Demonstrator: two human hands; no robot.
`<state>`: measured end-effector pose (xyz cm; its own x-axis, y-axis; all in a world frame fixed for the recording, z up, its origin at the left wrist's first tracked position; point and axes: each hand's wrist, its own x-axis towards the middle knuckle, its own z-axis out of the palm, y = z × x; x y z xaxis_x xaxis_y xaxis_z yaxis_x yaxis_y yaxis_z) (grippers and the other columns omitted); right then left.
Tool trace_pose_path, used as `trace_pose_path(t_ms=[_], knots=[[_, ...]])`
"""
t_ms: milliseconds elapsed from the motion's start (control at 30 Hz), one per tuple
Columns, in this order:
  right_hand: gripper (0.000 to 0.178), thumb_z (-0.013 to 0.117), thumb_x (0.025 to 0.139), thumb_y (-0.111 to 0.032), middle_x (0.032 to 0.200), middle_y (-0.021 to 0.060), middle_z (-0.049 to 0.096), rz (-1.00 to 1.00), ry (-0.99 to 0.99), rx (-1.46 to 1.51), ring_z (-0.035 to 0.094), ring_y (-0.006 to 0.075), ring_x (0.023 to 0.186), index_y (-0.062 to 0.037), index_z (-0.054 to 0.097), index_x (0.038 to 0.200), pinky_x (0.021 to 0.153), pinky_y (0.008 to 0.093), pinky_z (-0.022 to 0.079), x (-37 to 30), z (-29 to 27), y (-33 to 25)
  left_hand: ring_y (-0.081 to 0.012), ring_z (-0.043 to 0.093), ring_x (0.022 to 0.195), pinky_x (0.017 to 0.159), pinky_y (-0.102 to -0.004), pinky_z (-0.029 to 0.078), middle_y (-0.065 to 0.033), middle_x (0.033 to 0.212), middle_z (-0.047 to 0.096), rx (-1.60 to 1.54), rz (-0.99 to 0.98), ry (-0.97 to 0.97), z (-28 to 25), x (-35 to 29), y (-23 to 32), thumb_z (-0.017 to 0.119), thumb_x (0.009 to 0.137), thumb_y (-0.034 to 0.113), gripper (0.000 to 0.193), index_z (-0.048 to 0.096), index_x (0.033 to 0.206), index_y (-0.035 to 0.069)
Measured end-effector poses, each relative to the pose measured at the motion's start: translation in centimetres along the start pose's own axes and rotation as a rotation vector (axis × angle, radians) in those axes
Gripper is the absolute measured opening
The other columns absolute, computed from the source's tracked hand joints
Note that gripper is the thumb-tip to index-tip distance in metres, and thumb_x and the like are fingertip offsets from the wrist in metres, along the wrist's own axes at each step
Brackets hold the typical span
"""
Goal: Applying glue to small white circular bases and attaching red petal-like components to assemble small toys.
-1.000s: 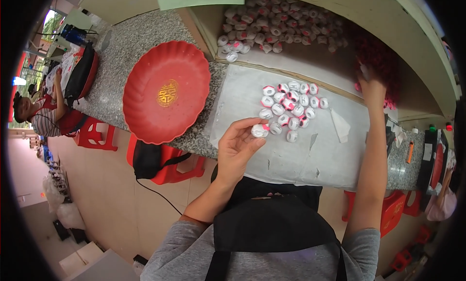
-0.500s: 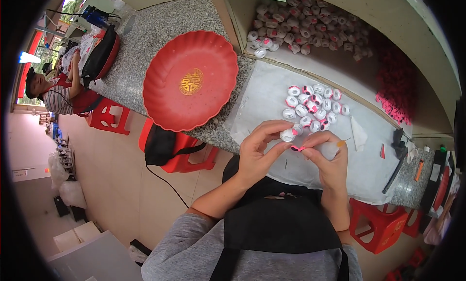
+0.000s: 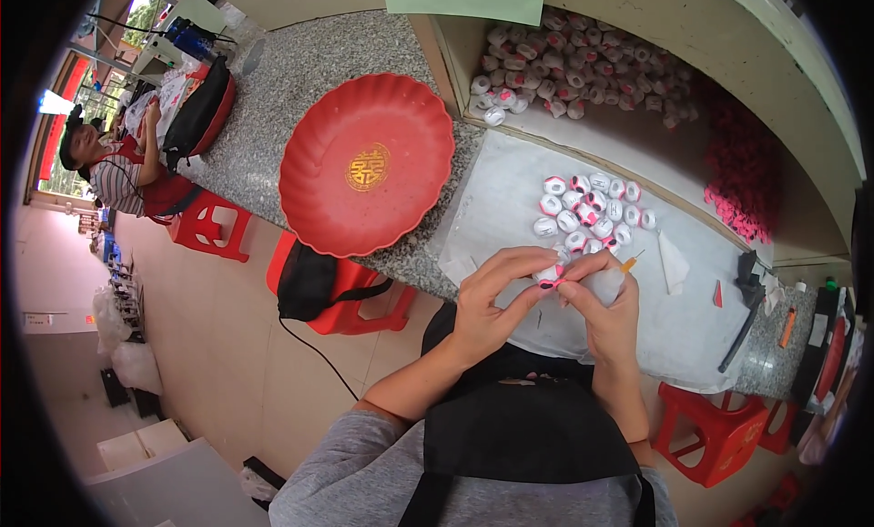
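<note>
Between my hands is a small white rounded piece [image 3: 549, 271], gripped by the fingertips of my left hand [image 3: 490, 307]. My right hand [image 3: 610, 319] pinches a small pink-and-black part [image 3: 547, 284] against the white piece, so the two touch. Tucked in the same right hand is a translucent bottle [image 3: 608, 285] with an orange needle tip [image 3: 628, 265] pointing away to the right. Just beyond my fingers, several white pieces with pink and black parts [image 3: 596, 202] lie grouped on a white sheet [image 3: 496, 186].
A scalloped red tray [image 3: 364, 167] stands left on the granite counter [image 3: 364, 45]. The shelf behind holds heaped white pieces [image 3: 583, 67] and pink parts [image 3: 742, 181]. Folded tissue [image 3: 674, 263] and an orange-handled tool [image 3: 788, 327] lie right. Red stools [image 3: 715, 431] stand below; another person [image 3: 118, 177] sits far left.
My right hand has moved left, bringing the pink-and-black part from apart to against the white piece. The whole view has shifted slightly downward.
</note>
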<state>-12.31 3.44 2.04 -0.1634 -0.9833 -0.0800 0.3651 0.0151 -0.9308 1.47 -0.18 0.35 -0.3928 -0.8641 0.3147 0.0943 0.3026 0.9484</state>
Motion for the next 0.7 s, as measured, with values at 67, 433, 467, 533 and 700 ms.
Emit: trace_pose_path(t_ms=[67, 433, 467, 533, 700], knots=[[0.010, 0.060, 0.067, 0.000, 0.073, 0.0046, 0.053, 0.012, 0.021, 0.009, 0.048, 0.0086, 0.062, -0.0006, 0.051, 0.073, 0.056, 0.0196, 0.038, -0.07, 0.03, 0.05, -0.0213, 0.047, 0.096, 0.080, -0.0299, 0.039, -0.0144, 0.100, 0.049, -0.068, -0.026, -0.012, -0.03, 0.10, 0.42, 0.057, 0.066, -0.006, 0.030, 0.051, 0.096, -0.002], [0.021, 0.062, 0.064, 0.002, 0.070, 0.0039, 0.051, -0.121, 0.059, -0.101, 0.048, 0.0093, 0.067, -0.0021, 0.050, 0.080, 0.062, 0.0204, 0.037, -0.45, 0.34, 0.33, -0.0211, 0.047, 0.095, 0.079, -0.0299, 0.039, -0.0166, 0.100, 0.049, -0.485, -0.157, 0.040, 0.18, -0.02, 0.28, 0.055, 0.070, -0.003, 0.025, 0.049, 0.094, -0.001], [0.024, 0.062, 0.063, 0.002, 0.069, 0.0036, 0.051, -0.142, 0.046, -0.088, 0.047, 0.0090, 0.065, -0.0019, 0.050, 0.083, 0.061, 0.0204, 0.037, -0.38, 0.35, 0.21, -0.0207, 0.048, 0.094, 0.079, -0.0299, 0.039, -0.0169, 0.100, 0.049, -0.513, -0.185, 0.035, 0.10, -0.05, 0.24, 0.055, 0.070, -0.002, 0.024, 0.049, 0.093, -0.001], [0.030, 0.063, 0.061, 0.001, 0.070, 0.0045, 0.050, -0.069, -0.010, -0.037, 0.047, 0.0088, 0.064, -0.0012, 0.048, 0.087, 0.054, 0.0195, 0.037, -0.35, 0.56, -0.30, -0.0203, 0.048, 0.094, 0.079, -0.0299, 0.039, -0.0172, 0.100, 0.050, -0.541, -0.214, 0.031, 0.03, -0.15, 0.27, 0.054, 0.070, -0.002, 0.023, 0.050, 0.093, -0.001], [0.037, 0.063, 0.061, 0.000, 0.076, 0.0066, 0.051, 0.044, -0.123, -0.004, 0.048, 0.0089, 0.060, 0.0009, 0.047, 0.094, 0.045, 0.0188, 0.037, -0.15, 0.19, 0.11, -0.0207, 0.049, 0.092, 0.080, -0.0316, 0.039, -0.0173, 0.100, 0.050, -0.573, -0.246, -0.027, -0.06, -0.32, 0.42, 0.055, 0.070, -0.003, 0.023, 0.051, 0.093, 0.000]])
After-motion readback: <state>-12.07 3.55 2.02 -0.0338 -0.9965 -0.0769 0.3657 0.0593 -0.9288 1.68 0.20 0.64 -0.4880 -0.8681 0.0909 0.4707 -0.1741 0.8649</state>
